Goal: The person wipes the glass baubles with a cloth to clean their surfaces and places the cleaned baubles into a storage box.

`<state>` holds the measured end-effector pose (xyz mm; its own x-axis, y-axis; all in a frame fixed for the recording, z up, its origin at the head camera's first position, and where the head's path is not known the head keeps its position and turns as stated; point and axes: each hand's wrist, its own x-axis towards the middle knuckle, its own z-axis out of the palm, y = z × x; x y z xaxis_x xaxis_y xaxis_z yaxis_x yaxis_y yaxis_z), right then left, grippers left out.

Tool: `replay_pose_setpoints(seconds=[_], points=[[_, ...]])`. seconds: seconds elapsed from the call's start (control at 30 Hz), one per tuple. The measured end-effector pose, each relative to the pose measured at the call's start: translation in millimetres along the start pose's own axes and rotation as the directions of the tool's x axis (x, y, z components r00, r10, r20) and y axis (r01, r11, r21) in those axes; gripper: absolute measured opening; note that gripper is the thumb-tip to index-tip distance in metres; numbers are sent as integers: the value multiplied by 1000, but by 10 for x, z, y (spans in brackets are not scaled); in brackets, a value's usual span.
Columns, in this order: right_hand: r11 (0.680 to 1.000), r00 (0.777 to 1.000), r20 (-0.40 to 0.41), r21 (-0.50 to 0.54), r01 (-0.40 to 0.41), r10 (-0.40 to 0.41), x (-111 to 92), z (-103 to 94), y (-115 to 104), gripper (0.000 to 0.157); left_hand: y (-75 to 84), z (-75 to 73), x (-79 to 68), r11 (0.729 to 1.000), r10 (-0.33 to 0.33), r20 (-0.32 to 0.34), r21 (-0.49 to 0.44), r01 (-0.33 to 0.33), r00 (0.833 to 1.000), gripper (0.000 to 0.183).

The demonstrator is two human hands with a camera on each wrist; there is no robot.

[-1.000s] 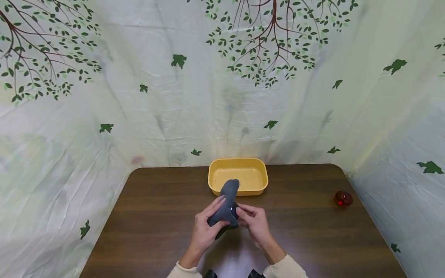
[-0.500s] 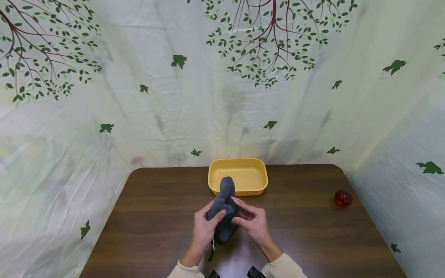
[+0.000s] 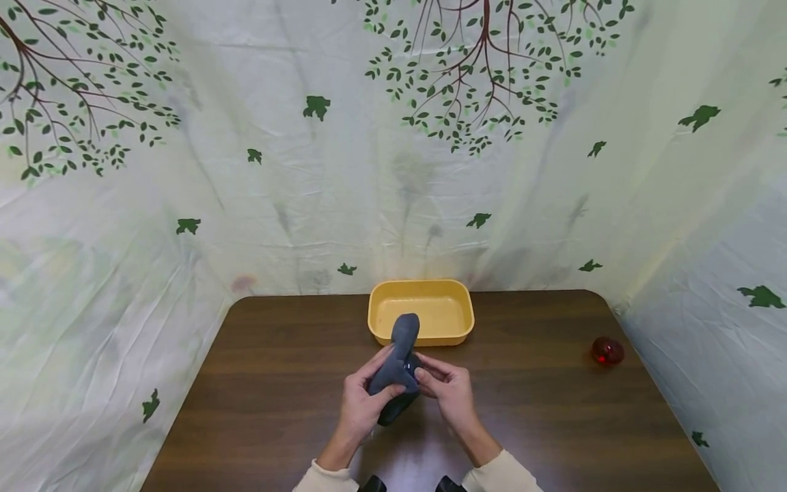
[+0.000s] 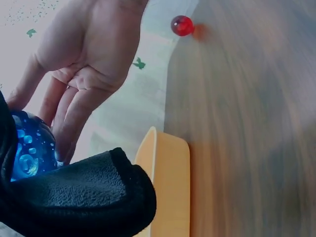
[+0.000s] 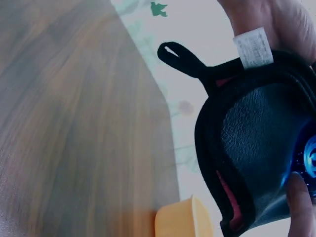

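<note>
My left hand (image 3: 363, 403) grips a dark grey pot-holder mitt (image 3: 390, 372) with black trim, held above the table. In the right wrist view the mitt (image 5: 261, 128) shows a smooth black face, a hanging loop and a white label. A shiny translucent blue ball (image 4: 33, 145), bubbled inside, sits in the fold of the mitt. My right hand (image 3: 451, 393) holds this ball from the right side, with a fingertip on it in the right wrist view. Much of the ball is hidden by the mitt in the head view.
Behind the hands, a yellow plastic bin (image 3: 443, 314) stands at the table's back edge, and the mitt's tip overlaps it. A translucent red ball (image 3: 607, 351) rests near the right edge of the brown table (image 3: 277, 396). A leaf-patterned curtain (image 3: 344, 191) surrounds the table.
The mitt turned to show more of its black face half a second ago, then turned back so its grey side faces up. Both hands shift slightly around the mitt and ball.
</note>
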<state>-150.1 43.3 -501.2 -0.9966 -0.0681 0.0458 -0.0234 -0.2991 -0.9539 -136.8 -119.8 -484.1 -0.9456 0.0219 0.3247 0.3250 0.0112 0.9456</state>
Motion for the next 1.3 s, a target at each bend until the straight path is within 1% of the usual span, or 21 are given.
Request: replay_pose_setpoints(seconds=[0.13, 0.23, 0.3, 0.37, 0.47, 0.53, 0.6, 0.67, 0.7, 0.73, 0.8, 0.87, 0.9, 0.93, 0.97, 1.0, 1.07, 1.1, 1.17, 1.23, 1.3], points=[[996, 996, -11, 16, -83, 83, -7, 19, -48, 39, -10, -13, 1, 995, 67, 8, 71, -67, 998, 53], [997, 997, 16, -9, -74, 74, 6, 19, -66, 41, -15, -14, -1, 993, 88, -5, 75, -87, 996, 52], [998, 996, 64, -49, -51, 54, 22, 6, -72, 41, -21, -13, -12, 996, 73, -30, 51, -72, 997, 53], [996, 990, 136, -88, -18, 30, 41, -25, -66, 41, -24, -9, -28, 999, 35, -67, 14, -34, 997, 53], [990, 968, 250, -133, 54, -19, 64, -86, -47, 45, -31, -4, -50, 992, -77, -116, -105, 65, 990, 53], [985, 950, 307, -134, 112, -66, 77, -121, -31, 49, -29, -1, -56, 972, -156, -129, -194, 129, 979, 53], [970, 935, 329, -152, 191, -132, 89, -138, -21, 53, -22, 3, -58, 947, -215, -125, -267, 176, 969, 53], [937, 912, 341, -180, 299, -226, 103, -141, -14, 54, -8, 8, -58, 931, -249, -116, -302, 205, 962, 53], [903, 891, 351, -208, 375, -289, 112, -140, -12, 53, 1, 10, -58, 926, -260, -113, -312, 214, 959, 52], [862, 864, 362, -238, 448, -349, 123, -140, -11, 53, 8, 11, -57, 922, -269, -111, -318, 223, 957, 52], [765, 796, 392, -277, 581, -462, 144, -140, -17, 54, 19, 16, -56, 917, -282, -106, -322, 235, 953, 51], [688, 734, 416, -289, 666, -536, 155, -137, -41, 54, 28, 22, -53, 916, -283, -97, -323, 239, 954, 50], [668, 718, 422, -290, 686, -554, 149, -130, -70, 53, 31, 26, -53, 916, -281, -92, -322, 238, 955, 50], [669, 716, 421, -284, 687, -557, 138, -121, -100, 52, 32, 30, -52, 918, -273, -86, -320, 233, 958, 50], [681, 726, 411, -280, 676, -552, 120, -107, -134, 52, 34, 34, -53, 922, -264, -80, -313, 227, 961, 51], [710, 748, 395, -271, 650, -534, 97, -93, -162, 50, 34, 37, -53, 928, -250, -76, -303, 216, 965, 51], [790, 818, 341, -260, 556, -464, 59, -80, -148, 47, 29, 37, -57, 944, -216, -71, -271, 190, 974, 51], [836, 861, 299, -251, 488, -412, 38, -67, -135, 45, 25, 34, -58, 950, -204, -71, -255, 180, 976, 52], [908, 923, 211, -210, 364, -321, 12, -47, -67, 43, 14, 25, -57, 970, -158, -72, -197, 141, 985, 52], [954, 965, 125, -169, 248, -229, -4, -31, 4, 41, -3, 11, -53, 988, -99, -68, -123, 90, 993, 52], [979, 987, 57, -134, 154, -147, -32, 7, 6, 39, -17, 0, -50, 998, -38, -64, -54, 34, 997, 53]])
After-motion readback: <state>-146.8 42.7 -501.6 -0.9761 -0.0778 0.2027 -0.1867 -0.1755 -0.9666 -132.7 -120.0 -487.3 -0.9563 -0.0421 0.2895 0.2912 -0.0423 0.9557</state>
